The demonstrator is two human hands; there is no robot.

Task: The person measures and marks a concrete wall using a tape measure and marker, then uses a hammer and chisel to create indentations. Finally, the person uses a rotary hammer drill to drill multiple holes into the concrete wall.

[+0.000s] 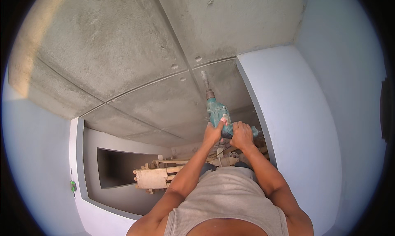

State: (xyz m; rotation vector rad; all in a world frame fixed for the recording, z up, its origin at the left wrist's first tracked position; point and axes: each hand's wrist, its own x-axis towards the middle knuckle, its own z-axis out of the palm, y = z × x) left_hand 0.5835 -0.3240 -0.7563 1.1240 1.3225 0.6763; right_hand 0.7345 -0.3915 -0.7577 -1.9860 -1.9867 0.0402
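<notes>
A teal power drill (217, 111) points away from me toward a grooved grey concrete surface (131, 38). Its chuck (210, 94) carries a pale, dusty bit (204, 78); whether the tip touches the concrete, I cannot tell. Wrapped round the drill's body from the left is my left hand (214, 133), its thumb lying along the casing. My right hand (242, 135) grips the rear end of the drill, fingers curled over it. Both forearms reach up from the lower edge.
Below my hands stands a stack of wooden poles and boards (152, 178). A white wall section (294, 112) rises close on the right. At left, a white frame (80, 153) edges a recess with a dark opening (127, 166); a small green-and-black object (73, 185) is on it.
</notes>
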